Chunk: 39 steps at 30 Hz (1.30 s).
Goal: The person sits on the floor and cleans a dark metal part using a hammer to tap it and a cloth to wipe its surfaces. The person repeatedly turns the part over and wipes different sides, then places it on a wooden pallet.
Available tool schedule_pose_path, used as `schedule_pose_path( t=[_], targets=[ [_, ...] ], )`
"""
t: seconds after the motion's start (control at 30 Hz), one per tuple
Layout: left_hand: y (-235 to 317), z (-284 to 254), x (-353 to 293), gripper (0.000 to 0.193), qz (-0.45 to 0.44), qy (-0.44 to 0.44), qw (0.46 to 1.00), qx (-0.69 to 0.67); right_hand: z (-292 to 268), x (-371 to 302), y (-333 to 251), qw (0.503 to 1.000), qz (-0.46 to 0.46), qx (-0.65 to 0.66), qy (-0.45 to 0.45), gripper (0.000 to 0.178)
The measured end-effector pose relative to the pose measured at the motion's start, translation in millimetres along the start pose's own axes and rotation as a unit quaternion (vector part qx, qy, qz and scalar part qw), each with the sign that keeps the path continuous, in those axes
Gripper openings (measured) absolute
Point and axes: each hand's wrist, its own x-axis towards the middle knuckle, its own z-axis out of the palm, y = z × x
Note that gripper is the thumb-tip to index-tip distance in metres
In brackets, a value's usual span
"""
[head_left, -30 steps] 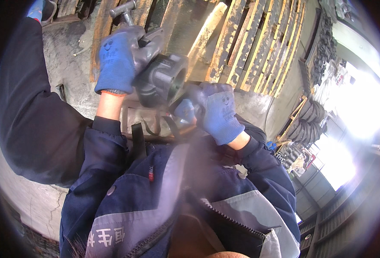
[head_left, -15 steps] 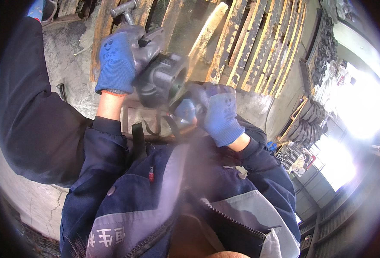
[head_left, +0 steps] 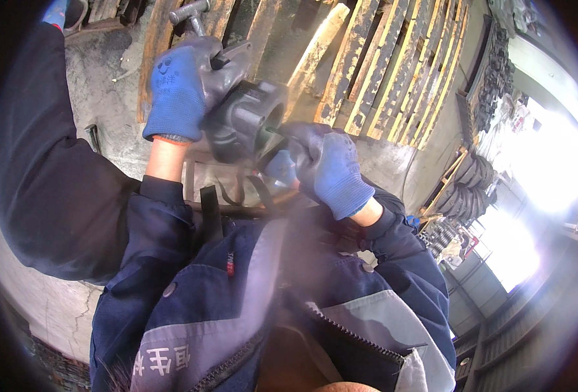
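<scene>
A dark, hollow metal casting [head_left: 240, 127] is tilted in front of me, its round opening facing right. My left hand [head_left: 204, 75], in a blue glove with a dark coated palm, grips its upper left side. Just beyond that hand is a hammer-like metal tool [head_left: 189, 12] with a T-shaped head; its handle runs down behind the glove, and I cannot tell whether the hand touches it. My right hand [head_left: 322, 160], gloved alike, has its fingers pinched together at the rim of the opening. Whatever they hold is too small and blurred to make out.
Yellow-and-black worn wooden slats [head_left: 374, 72] form a pallet beyond my hands. Under the casting is a reddish metal frame [head_left: 201, 171]. A small metal piece [head_left: 93, 138] lies on the concrete floor by my left leg. Coiled dark material [head_left: 467, 186] is stacked at the right.
My right hand's fingers have shifted from below the opening up to its rim, pinched closer together. My left hand and the casting have stayed nearly still.
</scene>
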Motion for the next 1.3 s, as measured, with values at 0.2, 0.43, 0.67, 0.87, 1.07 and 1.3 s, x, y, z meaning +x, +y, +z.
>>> schedule_pose_path(
  t=[0.2, 0.43, 0.67, 0.87, 1.07, 1.3],
  targets=[
    [-5.1, 2.8, 0.0, 0.053, 0.031, -0.004, 0.999, 0.028, 1.4, 0.2, -2.1, 0.999, 0.018, -0.040, -0.026, 0.035],
    [1.0, -0.9, -0.4, 0.050, 0.006, -0.008, 1.000, 0.009, 6.4, 7.9, 2.1, 0.985, -0.126, -0.118, -0.002, 0.024],
    [3.8, -5.6, -0.1, 0.052, -0.019, -0.042, 0.999, -0.010, 7.1, 6.0, -0.2, 0.959, -0.147, -0.227, -0.081, 0.016],
    [1.8, -3.6, 0.4, 0.051, -0.025, -0.047, 0.998, 0.022, 2.6, 8.8, -0.6, 0.963, -0.180, -0.198, -0.038, 0.017],
    [2.0, -3.8, -0.4, 0.051, -0.024, -0.066, 0.997, 0.032, -3.0, 15.0, 7.6, 0.983, -0.174, -0.062, -0.013, 0.025],
    [-3.6, 0.7, -0.6, 0.047, 0.011, 0.004, 1.000, -0.021, 3.9, 6.2, 5.3, 0.977, -0.145, -0.149, 0.052, 0.021]
  ],
)
